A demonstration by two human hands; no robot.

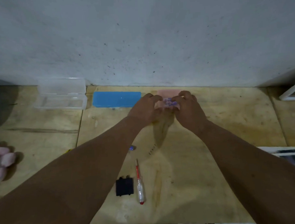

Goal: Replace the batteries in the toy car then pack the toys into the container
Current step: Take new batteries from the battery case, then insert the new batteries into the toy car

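Both my hands are stretched out to the far middle of the wooden table point(188, 169). My left hand point(145, 107) and my right hand point(188, 106) together grip a small pack of purple-blue batteries point(169, 103) in clear wrapping, fingers pinching its top. One loose battery point(131, 148) lies beside my left forearm. A black battery cover point(124, 187) lies near the front edge, with a red and clear screwdriver point(139, 181) just right of it. An open clear plastic container point(61, 96) stands at the back left. The toy car is not visible.
A blue flat box point(116, 98) lies against the wall between the container and my hands, and a pale pink box point(168, 92) sits behind them. A pink plush toy point(2, 162) is at the left edge. White framed items point(290, 156) lie at the right.
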